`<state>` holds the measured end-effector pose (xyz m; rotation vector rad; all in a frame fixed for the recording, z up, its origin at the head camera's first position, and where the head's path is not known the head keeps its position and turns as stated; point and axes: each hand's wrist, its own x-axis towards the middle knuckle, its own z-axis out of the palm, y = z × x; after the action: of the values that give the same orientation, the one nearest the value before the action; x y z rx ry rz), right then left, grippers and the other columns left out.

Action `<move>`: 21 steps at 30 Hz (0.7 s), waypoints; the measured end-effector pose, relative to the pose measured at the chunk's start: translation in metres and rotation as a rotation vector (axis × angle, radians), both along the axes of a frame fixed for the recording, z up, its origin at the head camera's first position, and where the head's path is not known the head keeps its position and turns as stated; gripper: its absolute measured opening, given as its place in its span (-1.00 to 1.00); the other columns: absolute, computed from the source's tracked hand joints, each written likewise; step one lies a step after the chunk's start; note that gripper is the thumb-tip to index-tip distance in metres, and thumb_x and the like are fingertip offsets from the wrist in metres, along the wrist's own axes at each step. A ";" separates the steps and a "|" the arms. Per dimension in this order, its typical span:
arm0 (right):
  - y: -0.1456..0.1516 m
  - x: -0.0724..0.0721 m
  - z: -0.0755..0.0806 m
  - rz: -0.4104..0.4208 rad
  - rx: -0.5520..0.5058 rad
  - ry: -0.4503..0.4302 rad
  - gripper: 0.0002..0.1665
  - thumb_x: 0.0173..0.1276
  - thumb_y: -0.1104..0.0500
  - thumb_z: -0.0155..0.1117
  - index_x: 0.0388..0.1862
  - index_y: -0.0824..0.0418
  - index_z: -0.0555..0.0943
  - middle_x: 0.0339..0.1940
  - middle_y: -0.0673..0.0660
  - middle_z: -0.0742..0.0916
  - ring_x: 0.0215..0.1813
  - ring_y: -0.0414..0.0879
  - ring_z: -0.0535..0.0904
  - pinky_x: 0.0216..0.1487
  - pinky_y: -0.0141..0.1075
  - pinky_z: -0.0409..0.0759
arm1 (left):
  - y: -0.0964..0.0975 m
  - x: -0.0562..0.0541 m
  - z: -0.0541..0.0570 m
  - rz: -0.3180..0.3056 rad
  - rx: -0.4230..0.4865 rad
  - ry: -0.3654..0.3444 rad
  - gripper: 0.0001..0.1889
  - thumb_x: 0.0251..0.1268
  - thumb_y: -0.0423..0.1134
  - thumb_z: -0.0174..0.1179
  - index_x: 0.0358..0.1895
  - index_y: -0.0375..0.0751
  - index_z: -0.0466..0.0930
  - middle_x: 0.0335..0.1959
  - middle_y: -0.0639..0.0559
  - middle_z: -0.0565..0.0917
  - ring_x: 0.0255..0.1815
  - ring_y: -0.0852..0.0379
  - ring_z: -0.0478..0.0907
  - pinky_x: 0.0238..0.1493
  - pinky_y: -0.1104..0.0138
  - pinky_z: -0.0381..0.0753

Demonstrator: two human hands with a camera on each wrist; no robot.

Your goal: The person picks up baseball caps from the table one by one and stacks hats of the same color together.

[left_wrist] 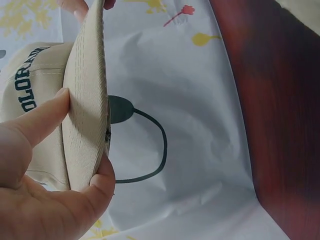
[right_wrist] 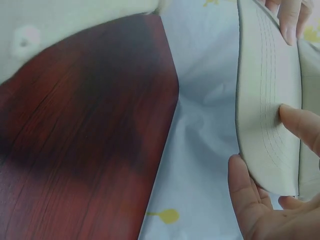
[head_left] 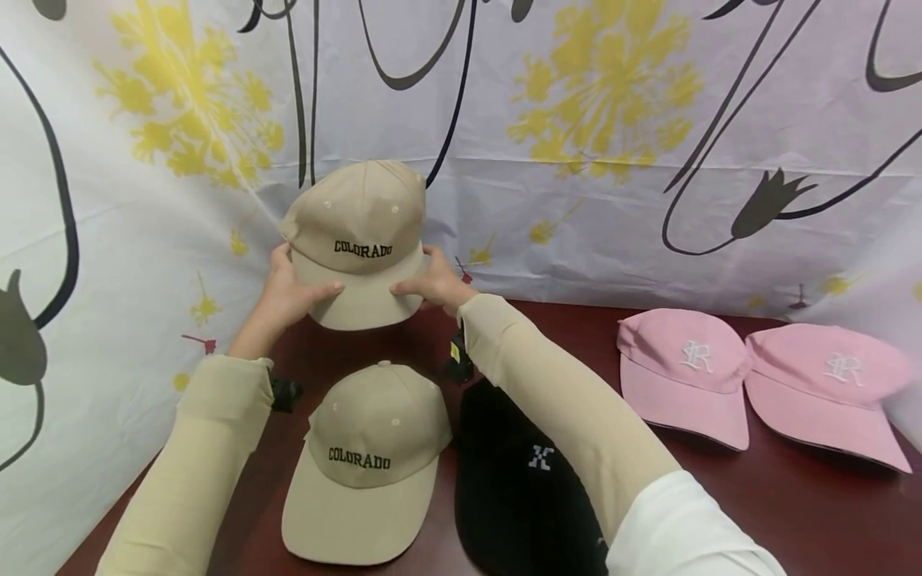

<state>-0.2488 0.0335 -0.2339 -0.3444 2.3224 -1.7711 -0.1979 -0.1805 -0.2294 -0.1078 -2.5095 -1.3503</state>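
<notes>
A beige baseball cap (head_left: pixel 363 204) marked COLORADO is held up off the table near the back cloth, its front facing me. My left hand (head_left: pixel 288 292) grips one side of its brim, thumb on top and fingers underneath. On the brim's other side my right hand (head_left: pixel 434 280) pinches in the same way. In the left wrist view the cap brim (left_wrist: pixel 87 95) lies between thumb and fingers. The right wrist view shows the stitched brim (right_wrist: pixel 270 100) with the right thumb pressed on its upper face. A second beige COLORADO cap (head_left: pixel 382 424) rests on the table below.
A black cap (head_left: pixel 504 480) with a white emblem lies beside the second beige cap, partly hidden by my right forearm. Two pink caps, a left one (head_left: pixel 680 360) and a right one (head_left: pixel 828 372), sit on the dark red table (head_left: pixel 814 512). Patterned cloth (head_left: pixel 490 208) hangs behind.
</notes>
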 end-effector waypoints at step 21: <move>0.039 0.035 0.006 0.153 0.037 -0.051 -0.49 0.07 0.29 0.41 -0.05 0.26 0.36 -0.15 0.25 0.58 -0.32 0.10 0.63 -0.44 -0.06 0.60 | 0.012 0.028 0.001 -0.137 -0.051 -0.153 0.05 0.13 -0.16 0.28 0.38 -0.38 -0.41 0.19 -0.52 0.23 0.16 -0.27 0.27 0.16 0.01 0.24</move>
<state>-0.2140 0.0725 -0.2276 -0.4525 2.2267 -1.6436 -0.1695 -0.1682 -0.2280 -0.1974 -2.7083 -1.3957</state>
